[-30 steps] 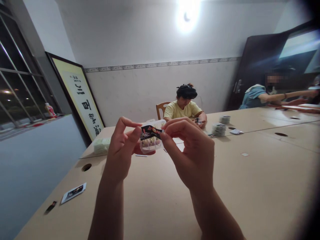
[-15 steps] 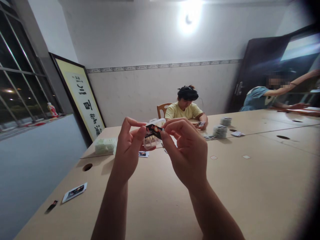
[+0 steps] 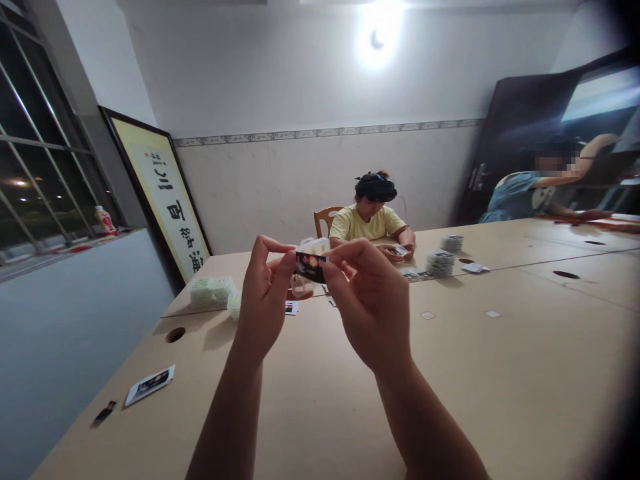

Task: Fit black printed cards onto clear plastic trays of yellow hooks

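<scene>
Between my two hands, held up above the table (image 3: 320, 400), is a small dark printed card (image 3: 311, 268) with an orange-red picture on it. My left hand (image 3: 267, 293) pinches its left end between thumb and forefinger. At the right end, my right hand (image 3: 373, 300) grips it the same way. Just behind the card shows a clear plastic case (image 3: 302, 285), partly hidden by the card and my fingers; I cannot tell whether a hand touches it. A white-edged picture card (image 3: 292, 308) lies on the table beyond my left hand.
Stacked clear cases (image 3: 213, 292) stand at the left rear. Near the left edge lie a printed packet (image 3: 150, 385) and a dark strip (image 3: 105, 413). Piles of cards (image 3: 440, 264) sit at the back right. A person in yellow (image 3: 370, 217) sits opposite; another in blue (image 3: 515, 197) sits farther right.
The card was bent into a peak with a fold in its middle; now it looks flatter. My left hand has shifted slightly right. The person in blue has moved the raised arm.
</scene>
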The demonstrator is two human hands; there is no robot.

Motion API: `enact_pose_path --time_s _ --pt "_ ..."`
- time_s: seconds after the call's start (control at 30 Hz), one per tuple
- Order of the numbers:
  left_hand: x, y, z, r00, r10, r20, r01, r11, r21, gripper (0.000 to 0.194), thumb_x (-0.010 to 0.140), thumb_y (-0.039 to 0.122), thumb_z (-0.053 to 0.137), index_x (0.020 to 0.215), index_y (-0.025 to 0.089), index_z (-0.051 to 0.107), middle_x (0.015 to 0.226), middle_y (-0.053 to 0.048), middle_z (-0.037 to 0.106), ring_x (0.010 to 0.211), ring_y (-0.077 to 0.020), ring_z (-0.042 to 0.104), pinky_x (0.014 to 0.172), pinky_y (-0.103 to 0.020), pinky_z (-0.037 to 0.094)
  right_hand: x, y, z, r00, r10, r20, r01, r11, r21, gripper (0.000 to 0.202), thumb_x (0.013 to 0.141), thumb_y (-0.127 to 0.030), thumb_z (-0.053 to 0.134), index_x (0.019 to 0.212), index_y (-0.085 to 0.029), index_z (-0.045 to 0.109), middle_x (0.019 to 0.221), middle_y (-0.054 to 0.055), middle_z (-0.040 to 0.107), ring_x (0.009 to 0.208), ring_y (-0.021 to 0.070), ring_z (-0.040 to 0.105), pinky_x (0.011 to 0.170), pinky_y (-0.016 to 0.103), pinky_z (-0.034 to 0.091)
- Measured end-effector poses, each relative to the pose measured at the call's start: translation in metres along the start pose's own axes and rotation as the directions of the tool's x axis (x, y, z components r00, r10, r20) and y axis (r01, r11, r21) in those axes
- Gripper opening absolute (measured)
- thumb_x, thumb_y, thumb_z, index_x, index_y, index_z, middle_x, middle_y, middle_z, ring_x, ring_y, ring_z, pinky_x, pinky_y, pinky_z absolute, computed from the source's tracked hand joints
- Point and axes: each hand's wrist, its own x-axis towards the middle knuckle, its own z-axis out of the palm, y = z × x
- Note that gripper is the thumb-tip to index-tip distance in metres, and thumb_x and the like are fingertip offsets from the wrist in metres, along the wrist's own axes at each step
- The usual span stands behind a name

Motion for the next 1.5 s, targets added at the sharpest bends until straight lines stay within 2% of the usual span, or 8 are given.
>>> enact_pose_path --time_s 0.17,0.33,0.43,0.57,0.77,1.07,1.3,1.5 --pt "0.004 -0.003 -0.004 1.0 -0.005 -0.005 0.006 0.999 0.04 0.033 0.091 0.048 0.072 0.091 0.024 0.049 0.072 0.005 0.071 0.053 -0.0119 0.069 0.047 -0.019 0.056 0.006 0.003 -0.002 1.0 0.03 -0.001 -0.03 0.999 0.023 0.011 0.088 -0.019 0.064 0.079 -0.022 0.059 0.076 -0.002 0.061 0.077 0.0139 0.057 0.083 0.036 0.053" --pt "0.003 0.002 -0.008 1.0 0.016 0.02 -0.016 1.0 -0.007 0.032 0.092 0.046 0.072 0.092 0.024 0.048 0.074 0.004 0.073 0.051 -0.0129 0.07 0.045 -0.02 0.056 0.015 0.004 -0.009 0.985 0.172 -0.018 -0.168 0.975 0.142 0.014 0.082 -0.021 0.068 0.071 -0.02 0.06 0.067 -0.005 0.058 0.067 0.0106 0.055 0.071 0.029 0.051" --pt "0.0 0.003 -0.006 1.0 0.014 0.027 -0.014 1.0 -0.014 0.031 0.092 0.046 0.072 0.091 0.024 0.05 0.073 0.003 0.073 0.05 -0.0133 0.07 0.044 -0.02 0.055 0.016 0.006 -0.012 0.977 0.211 -0.035 -0.2 0.96 0.198 0.016 0.082 -0.023 0.069 0.069 -0.019 0.06 0.066 -0.005 0.057 0.064 0.0099 0.054 0.063 0.025 0.048" --pt "-0.002 0.001 0.0 0.999 0.046 -0.016 -0.046 0.999 0.024 0.032 0.091 0.048 0.072 0.093 0.024 0.051 0.072 0.002 0.073 0.051 -0.0142 0.071 0.044 -0.02 0.055 0.015 0.009 -0.014 0.969 0.239 -0.059 -0.221 0.949 0.225 0.016 0.082 -0.023 0.07 0.069 -0.019 0.061 0.066 -0.004 0.057 0.064 0.0098 0.055 0.061 0.025 0.049" --pt "-0.003 -0.001 0.003 1.0 0.017 0.02 -0.017 1.0 -0.001 0.033 0.091 0.049 0.072 0.101 0.024 0.052 0.084 0.0 0.075 0.065 -0.0171 0.076 0.055 -0.027 0.065 0.015 0.009 -0.016 0.973 0.204 -0.11 -0.168 0.947 0.275 0.014 0.083 -0.021 0.07 0.07 -0.02 0.064 0.068 -0.004 0.057 0.067 0.0102 0.057 0.066 0.025 0.053" --pt "-0.009 0.002 0.009 1.0 0.014 0.007 -0.014 1.0 0.009 0.032 0.092 0.047 0.072 0.1 0.023 0.053 0.084 0.001 0.072 0.066 -0.0165 0.074 0.05 -0.032 0.068 0.016 0.007 -0.02 0.969 0.207 -0.135 -0.159 0.941 0.3 0.014 0.082 -0.018 0.07 0.069 -0.02 0.063 0.062 -0.005 0.061 0.059 0.0103 0.06 0.057 0.025 0.053" --pt "-0.014 0.007 0.013 0.998 0.056 -0.003 -0.055 0.995 0.086 0.027 0.093 0.045 0.07 0.099 0.024 0.054 0.074 0.004 0.066 0.058 -0.0104 0.065 0.045 -0.02 0.063 0.015 0.0 -0.023 0.966 0.188 -0.177 -0.139 0.956 0.257 0.014 0.08 -0.018 0.071 0.069 -0.02 0.064 0.06 -0.006 0.058 0.052 0.0086 0.059 0.05 0.023 0.052" --pt "-0.01 0.003 0.014 0.999 0.042 -0.01 -0.041 0.998 0.045 0.032 0.093 0.049 0.07 0.1 0.025 0.05 0.081 0.003 0.07 0.062 -0.0156 0.075 0.047 -0.023 0.064 0.015 -0.002 -0.021 0.977 0.151 -0.153 -0.127 0.979 0.158 0.016 0.082 -0.019 0.068 0.069 -0.022 0.059 0.062 -0.005 0.06 0.057 0.0105 0.063 0.056 0.025 0.056"
